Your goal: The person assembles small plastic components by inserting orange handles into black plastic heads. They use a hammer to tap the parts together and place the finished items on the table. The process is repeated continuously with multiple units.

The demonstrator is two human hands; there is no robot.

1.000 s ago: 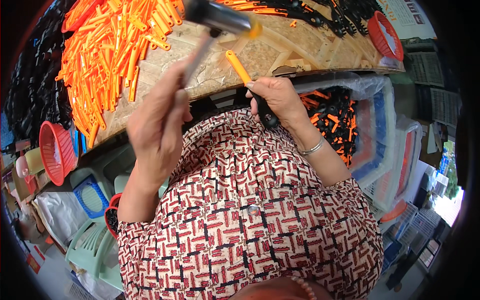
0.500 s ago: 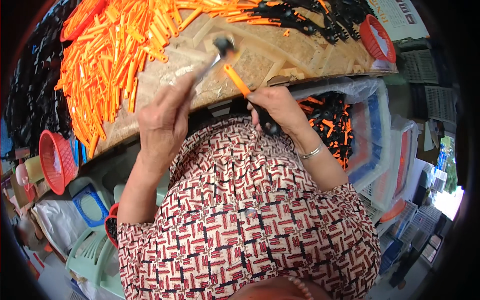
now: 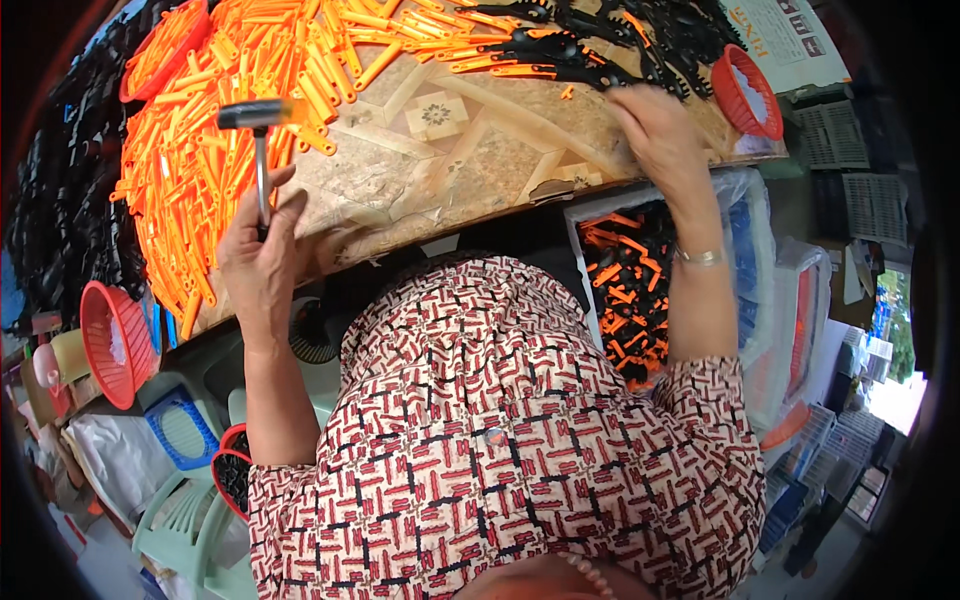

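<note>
My left hand [image 3: 262, 245] is closed round the metal shaft of a small hammer [image 3: 262, 150], raised at the near edge of a big pile of orange plastic handles [image 3: 215, 150]. The hammer's head is black, with an orange end blurred by motion. At the far right of the table, my right hand [image 3: 660, 130] reaches to a heap of black toothed plastic pieces [image 3: 650, 60]. Its fingertips are blurred against them, so whether it grips one does not show. Several black pieces joined to orange handles [image 3: 525, 70] lie left of that hand.
A box [image 3: 625, 290] of black and orange pieces stands below the table's right edge. Red baskets sit at the right [image 3: 745, 92], far left [image 3: 165, 50] and near left [image 3: 115, 345]. Black parts [image 3: 75, 180] are heaped beyond the orange pile; a green chair [image 3: 190, 520] stands lower left.
My left hand has swung the hammer left, away from the table's middle. My right hand has moved forward and right to the black pieces, and the orange-handled black piece is gone from it.
</note>
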